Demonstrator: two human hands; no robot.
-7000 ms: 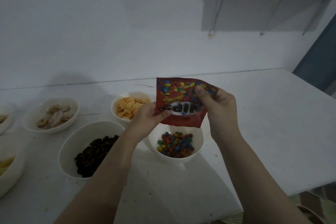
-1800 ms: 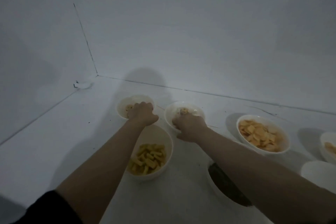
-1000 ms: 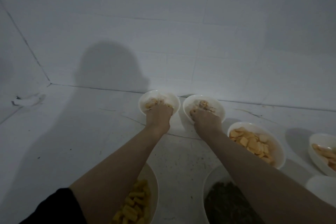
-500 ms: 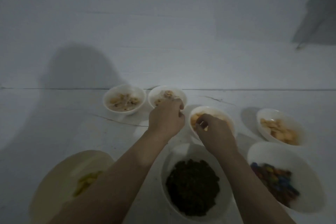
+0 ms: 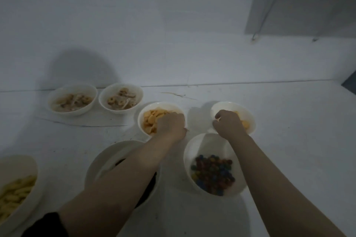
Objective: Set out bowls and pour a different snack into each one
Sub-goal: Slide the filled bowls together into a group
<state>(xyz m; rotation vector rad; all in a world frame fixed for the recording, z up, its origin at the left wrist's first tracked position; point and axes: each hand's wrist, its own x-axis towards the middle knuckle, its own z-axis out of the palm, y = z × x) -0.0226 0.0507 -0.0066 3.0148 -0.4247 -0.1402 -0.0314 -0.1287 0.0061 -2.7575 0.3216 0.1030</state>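
Left hand [image 5: 170, 124] sits curled over the near rim of the bowl of orange crackers [image 5: 152, 121]; right hand [image 5: 228, 123] curled over the near rim of the far-right bowl [image 5: 248, 119], which holds a few orange pieces. Fingers of both fold around the rims, apparently gripping; exact finger contact too dim to confirm.

All bowls on the counter [image 5: 289, 140] are filled: two with ring-shaped snacks at the back left [image 5: 72, 100] [image 5: 121, 99], coloured candies [image 5: 212, 173] near right, a dark snack [image 5: 123, 161] under the left forearm, yellow sticks [image 5: 15, 190] at the left edge. Pouring looks done; step in hand judged to be arranging.

Method note: slide both bowls flat on the counter, rims level, slowly. The candy bowl lies just beside the right wrist and the dark-snack bowl beneath the left forearm; keep arms raised to avoid knocking them.
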